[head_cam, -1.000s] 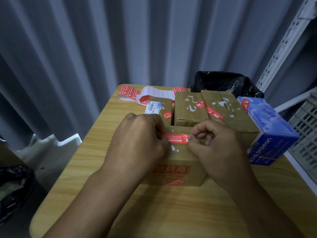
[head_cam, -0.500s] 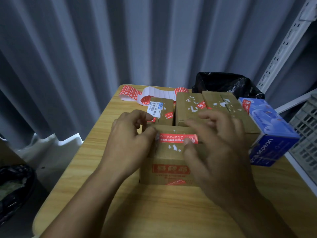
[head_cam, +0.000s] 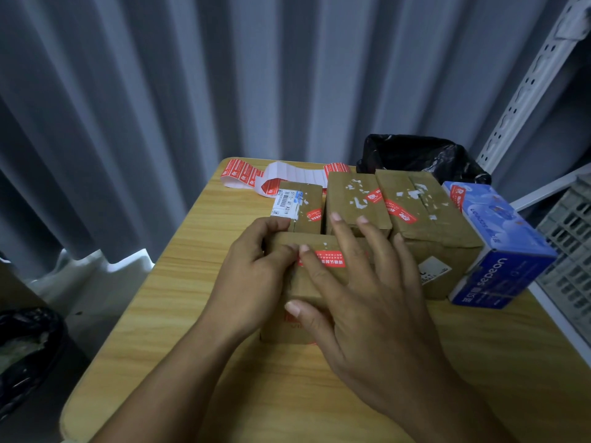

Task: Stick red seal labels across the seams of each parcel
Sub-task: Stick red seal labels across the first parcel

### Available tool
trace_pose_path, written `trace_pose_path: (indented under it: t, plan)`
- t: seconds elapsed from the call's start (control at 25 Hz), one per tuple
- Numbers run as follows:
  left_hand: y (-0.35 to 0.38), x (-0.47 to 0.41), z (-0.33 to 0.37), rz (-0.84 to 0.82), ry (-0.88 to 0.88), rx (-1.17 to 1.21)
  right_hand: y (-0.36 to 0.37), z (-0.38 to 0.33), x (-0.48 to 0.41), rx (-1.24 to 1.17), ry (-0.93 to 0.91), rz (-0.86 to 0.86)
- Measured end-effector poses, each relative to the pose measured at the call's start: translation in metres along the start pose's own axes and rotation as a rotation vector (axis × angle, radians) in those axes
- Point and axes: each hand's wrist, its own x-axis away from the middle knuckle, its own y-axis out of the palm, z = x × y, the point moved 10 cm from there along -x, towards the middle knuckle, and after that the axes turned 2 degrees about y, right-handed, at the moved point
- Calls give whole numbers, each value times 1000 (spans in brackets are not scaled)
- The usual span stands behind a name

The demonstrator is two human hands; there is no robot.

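The left hand (head_cam: 252,276) curls its fingers round the left end of the near cardboard parcel (head_cam: 281,327), which sits mid-table on the wooden table (head_cam: 192,251). A red seal label (head_cam: 329,259) lies across the parcel's top. The right hand (head_cam: 361,302) is spread flat over it, forefinger pressing the label. A blue Sepeon box (head_cam: 502,247) stands far right.

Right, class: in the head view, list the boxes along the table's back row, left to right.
small brown cardboard parcel with a barcode sticker → brown cardboard parcel flecked with white paper scraps → larger brown cardboard parcel with a diagonal red seal label → blue cardboard tissue box
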Motion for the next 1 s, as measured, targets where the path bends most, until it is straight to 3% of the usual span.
trace_pose_path:
  t: [0.24, 0.68, 1.0]
  plan:
    - [-2, 0, 1, 16, 22, -158, 2, 15, 7, 33, 34, 6]
    - [0, 2, 4, -4, -9, -140, 1, 33, 10, -299, 118, 130]
    - [1, 3, 5, -2, -6, -104, 0, 40, 14, -336, 117, 204]
